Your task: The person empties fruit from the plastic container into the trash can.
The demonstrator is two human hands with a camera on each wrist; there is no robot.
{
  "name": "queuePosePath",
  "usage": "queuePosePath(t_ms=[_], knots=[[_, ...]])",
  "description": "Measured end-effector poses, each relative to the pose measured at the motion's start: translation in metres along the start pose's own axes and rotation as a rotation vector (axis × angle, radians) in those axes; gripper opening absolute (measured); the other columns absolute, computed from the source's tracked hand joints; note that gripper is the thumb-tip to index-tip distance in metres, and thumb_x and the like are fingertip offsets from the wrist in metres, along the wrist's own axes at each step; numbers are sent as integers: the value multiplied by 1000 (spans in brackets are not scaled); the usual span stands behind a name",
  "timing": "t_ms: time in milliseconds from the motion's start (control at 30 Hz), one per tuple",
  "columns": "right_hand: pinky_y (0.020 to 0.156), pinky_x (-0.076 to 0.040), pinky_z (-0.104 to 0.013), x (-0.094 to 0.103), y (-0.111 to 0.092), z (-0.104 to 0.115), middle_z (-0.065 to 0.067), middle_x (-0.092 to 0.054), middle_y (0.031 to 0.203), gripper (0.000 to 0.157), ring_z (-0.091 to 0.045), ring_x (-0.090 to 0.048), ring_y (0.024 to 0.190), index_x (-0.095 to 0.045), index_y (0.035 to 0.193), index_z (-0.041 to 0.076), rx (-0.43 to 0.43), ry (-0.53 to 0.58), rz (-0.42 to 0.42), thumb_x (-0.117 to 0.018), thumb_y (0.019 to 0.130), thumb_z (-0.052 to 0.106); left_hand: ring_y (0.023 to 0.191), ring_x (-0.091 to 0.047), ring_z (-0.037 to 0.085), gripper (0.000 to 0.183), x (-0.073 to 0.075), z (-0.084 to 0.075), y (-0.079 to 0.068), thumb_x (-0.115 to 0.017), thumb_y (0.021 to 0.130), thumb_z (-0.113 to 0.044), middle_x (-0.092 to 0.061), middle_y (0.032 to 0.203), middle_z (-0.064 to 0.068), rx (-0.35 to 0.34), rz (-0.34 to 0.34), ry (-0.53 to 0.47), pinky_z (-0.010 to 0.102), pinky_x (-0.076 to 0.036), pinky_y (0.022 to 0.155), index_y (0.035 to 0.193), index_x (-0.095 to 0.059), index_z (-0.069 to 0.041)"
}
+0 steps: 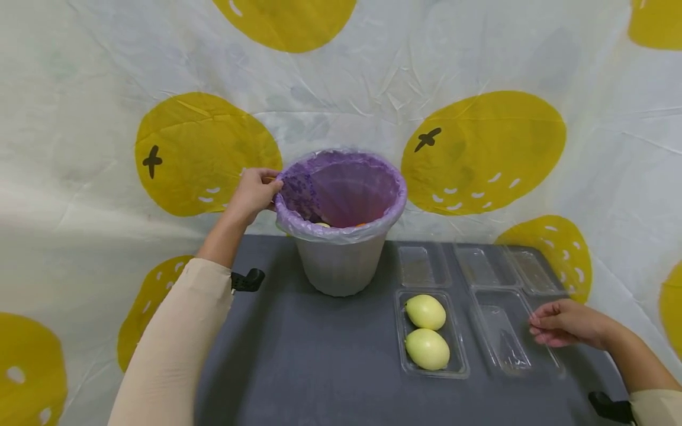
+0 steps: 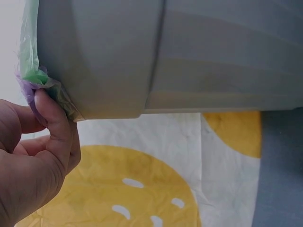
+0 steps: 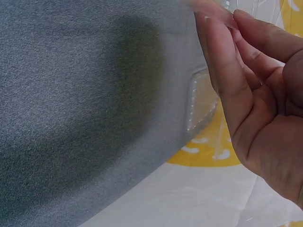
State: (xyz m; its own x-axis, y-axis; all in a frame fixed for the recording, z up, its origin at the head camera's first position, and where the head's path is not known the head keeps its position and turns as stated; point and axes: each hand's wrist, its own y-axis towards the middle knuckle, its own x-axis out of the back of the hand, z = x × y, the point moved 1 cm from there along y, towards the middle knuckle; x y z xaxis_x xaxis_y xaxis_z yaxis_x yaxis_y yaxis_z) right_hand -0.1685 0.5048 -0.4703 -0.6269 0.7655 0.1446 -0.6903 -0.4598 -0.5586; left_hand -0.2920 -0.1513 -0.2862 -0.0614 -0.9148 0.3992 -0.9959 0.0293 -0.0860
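My left hand (image 1: 254,195) grips the left rim of a bin (image 1: 341,266), with thumb and fingers on its purple plastic liner (image 1: 346,234). In the left wrist view, the fingers (image 2: 56,123) curl around the folded liner edge. Bits of something pale and orange show low inside the bin. At the right, my right hand (image 1: 570,322) pinches the right edge of a clear plastic tray (image 1: 501,331) with nothing in it. The right wrist view shows its thumb and fingertips pressed together at the top. Beside that tray, another clear tray (image 1: 458,361) holds two pale yellow-green fruits (image 1: 426,349).
Behind these stand more clear trays, one by the bin (image 1: 423,266) and others at the table's back right. All sit on a grey cloth-covered table (image 1: 319,367). A white sheet (image 1: 341,77) printed with yellow fruit hangs close behind.
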Motion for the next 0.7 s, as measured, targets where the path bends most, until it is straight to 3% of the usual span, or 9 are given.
queuePosePath(t_ms=[267,700], knots=[[76,-64,-30,3,-3,-8,-3,-76,101,25,-14,-76,88,-69,114,-6,-39,24,-23,-50,109,9,112,-63,33,48,-1,-1,1,-50,110,-15,-52,147,24,8,2,0,24,-61,67,155,-44,0],[77,-63,-30,12,-2,-4,-6,-75,100,29,-17,-75,89,-65,117,-14,-75,-32,-46,-53,108,10,115,-62,33,48,-1,-5,2,-48,111,-16,-49,150,23,46,6,0,23,-61,68,156,-42,-1]])
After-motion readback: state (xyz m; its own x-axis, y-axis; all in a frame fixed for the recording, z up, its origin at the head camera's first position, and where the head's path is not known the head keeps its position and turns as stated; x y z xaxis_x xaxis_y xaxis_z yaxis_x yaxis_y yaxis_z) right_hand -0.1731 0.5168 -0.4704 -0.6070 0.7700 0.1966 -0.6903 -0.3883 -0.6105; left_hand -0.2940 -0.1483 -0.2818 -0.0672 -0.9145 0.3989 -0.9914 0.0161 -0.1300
